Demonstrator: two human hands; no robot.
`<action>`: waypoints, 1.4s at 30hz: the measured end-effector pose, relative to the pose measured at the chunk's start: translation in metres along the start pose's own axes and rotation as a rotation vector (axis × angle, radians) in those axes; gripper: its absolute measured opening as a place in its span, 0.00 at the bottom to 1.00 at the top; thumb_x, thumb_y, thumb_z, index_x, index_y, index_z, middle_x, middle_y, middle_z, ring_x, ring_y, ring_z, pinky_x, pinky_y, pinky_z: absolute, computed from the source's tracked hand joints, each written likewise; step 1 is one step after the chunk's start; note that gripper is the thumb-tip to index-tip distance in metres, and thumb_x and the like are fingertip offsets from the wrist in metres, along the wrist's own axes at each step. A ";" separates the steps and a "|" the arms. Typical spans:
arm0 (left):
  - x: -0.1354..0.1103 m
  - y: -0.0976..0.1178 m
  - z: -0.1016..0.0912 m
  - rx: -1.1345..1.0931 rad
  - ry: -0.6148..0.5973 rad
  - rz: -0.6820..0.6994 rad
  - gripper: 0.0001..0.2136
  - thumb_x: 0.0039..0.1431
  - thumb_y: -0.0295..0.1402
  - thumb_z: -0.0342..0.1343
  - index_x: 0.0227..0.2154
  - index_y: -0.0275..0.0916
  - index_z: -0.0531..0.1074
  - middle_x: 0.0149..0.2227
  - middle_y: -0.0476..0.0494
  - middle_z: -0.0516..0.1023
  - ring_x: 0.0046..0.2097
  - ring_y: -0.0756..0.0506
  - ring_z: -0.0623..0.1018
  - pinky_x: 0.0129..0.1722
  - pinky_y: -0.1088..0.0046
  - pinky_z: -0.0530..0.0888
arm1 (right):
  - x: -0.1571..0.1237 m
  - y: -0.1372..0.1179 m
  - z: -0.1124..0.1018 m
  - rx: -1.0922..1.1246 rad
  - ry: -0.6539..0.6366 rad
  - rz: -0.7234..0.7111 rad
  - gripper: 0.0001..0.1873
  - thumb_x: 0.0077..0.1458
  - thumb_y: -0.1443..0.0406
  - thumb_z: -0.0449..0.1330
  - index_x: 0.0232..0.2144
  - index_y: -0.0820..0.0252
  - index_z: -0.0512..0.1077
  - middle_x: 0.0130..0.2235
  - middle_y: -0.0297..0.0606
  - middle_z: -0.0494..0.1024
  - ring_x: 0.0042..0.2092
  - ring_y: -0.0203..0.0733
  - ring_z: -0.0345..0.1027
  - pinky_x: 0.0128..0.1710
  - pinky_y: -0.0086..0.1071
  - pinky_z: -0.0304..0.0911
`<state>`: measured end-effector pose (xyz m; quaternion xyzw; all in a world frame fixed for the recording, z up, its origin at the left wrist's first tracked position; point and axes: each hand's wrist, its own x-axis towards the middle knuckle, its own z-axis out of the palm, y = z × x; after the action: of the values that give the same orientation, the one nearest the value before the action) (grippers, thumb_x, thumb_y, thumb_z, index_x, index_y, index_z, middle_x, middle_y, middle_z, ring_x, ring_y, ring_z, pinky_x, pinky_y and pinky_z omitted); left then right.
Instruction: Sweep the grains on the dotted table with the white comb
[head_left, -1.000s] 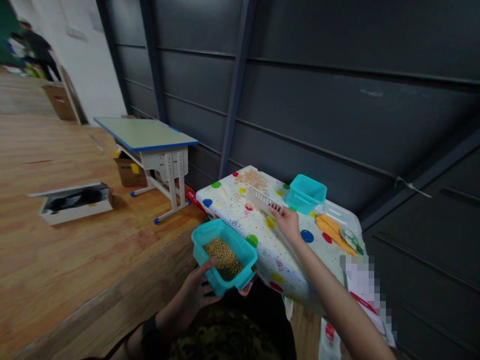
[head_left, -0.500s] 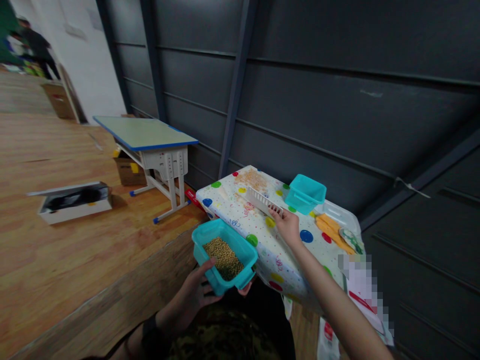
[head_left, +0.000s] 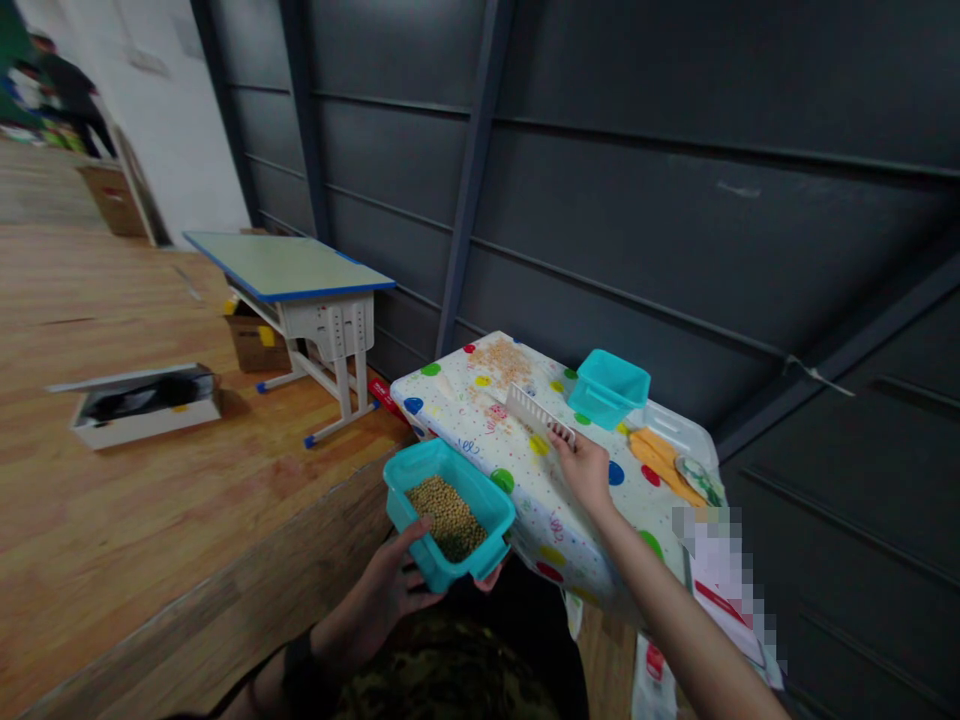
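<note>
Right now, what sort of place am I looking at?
Probably a classroom or activity room, though I can't be certain: a school-style desk with blue edging, a table under a colourful spotted cloth, and a wood-look floor.

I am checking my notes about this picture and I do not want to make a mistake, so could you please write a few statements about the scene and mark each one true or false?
1. The right hand holds a white slotted strip. True.
2. The teal box with bean-like grains stands on the floor. False: the left hand holds it.
3. A second teal box stands on the spotted tablecloth. True.
4. No loose bits lie on the tablecloth. False: many pale bits are scattered there, mostly left of the second box.
5. The green-topped desk is right of the covered table. False: it is to the left.
</note>
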<state>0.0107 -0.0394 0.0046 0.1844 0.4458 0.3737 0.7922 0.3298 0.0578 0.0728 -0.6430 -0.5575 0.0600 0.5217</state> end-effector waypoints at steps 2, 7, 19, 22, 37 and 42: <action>0.000 0.000 0.001 0.002 0.016 -0.008 0.34 0.65 0.50 0.66 0.67 0.36 0.67 0.61 0.23 0.83 0.51 0.30 0.88 0.54 0.49 0.82 | -0.002 0.000 -0.001 -0.022 -0.002 0.006 0.26 0.54 0.41 0.64 0.22 0.53 0.79 0.25 0.42 0.83 0.29 0.53 0.74 0.33 0.40 0.66; -0.004 0.004 0.004 -0.002 0.021 -0.002 0.34 0.65 0.50 0.66 0.67 0.37 0.67 0.59 0.24 0.84 0.51 0.30 0.88 0.55 0.46 0.82 | -0.006 -0.003 0.000 -0.029 0.020 -0.007 0.29 0.56 0.38 0.61 0.20 0.53 0.75 0.22 0.40 0.78 0.27 0.48 0.68 0.31 0.38 0.61; 0.011 -0.007 -0.005 -0.013 0.016 -0.029 0.35 0.62 0.52 0.68 0.66 0.39 0.68 0.56 0.29 0.85 0.43 0.35 0.87 0.48 0.52 0.84 | -0.017 -0.013 0.000 -0.027 -0.006 0.012 0.32 0.55 0.36 0.61 0.21 0.55 0.77 0.21 0.37 0.76 0.26 0.44 0.63 0.29 0.34 0.57; 0.009 -0.005 -0.003 -0.015 0.017 -0.021 0.35 0.63 0.52 0.68 0.66 0.38 0.68 0.58 0.27 0.84 0.44 0.35 0.87 0.48 0.52 0.84 | -0.016 -0.015 0.000 -0.034 -0.033 0.013 0.32 0.55 0.36 0.61 0.19 0.55 0.75 0.19 0.35 0.72 0.25 0.43 0.61 0.29 0.34 0.57; 0.006 -0.004 -0.003 -0.029 0.027 -0.015 0.30 0.65 0.49 0.66 0.64 0.40 0.69 0.53 0.32 0.85 0.44 0.35 0.87 0.46 0.53 0.85 | -0.020 -0.014 0.002 0.010 -0.043 0.041 0.40 0.50 0.27 0.60 0.16 0.55 0.67 0.18 0.30 0.62 0.25 0.37 0.53 0.26 0.33 0.49; 0.000 0.000 0.003 -0.016 0.028 -0.021 0.28 0.67 0.48 0.64 0.63 0.38 0.70 0.52 0.31 0.85 0.44 0.35 0.86 0.47 0.54 0.85 | -0.024 -0.013 0.002 0.021 -0.034 0.034 0.39 0.51 0.28 0.61 0.18 0.57 0.71 0.19 0.31 0.65 0.25 0.38 0.54 0.26 0.32 0.50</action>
<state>0.0134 -0.0395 0.0068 0.1679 0.4559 0.3714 0.7912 0.3108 0.0379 0.0692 -0.6458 -0.5544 0.0859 0.5179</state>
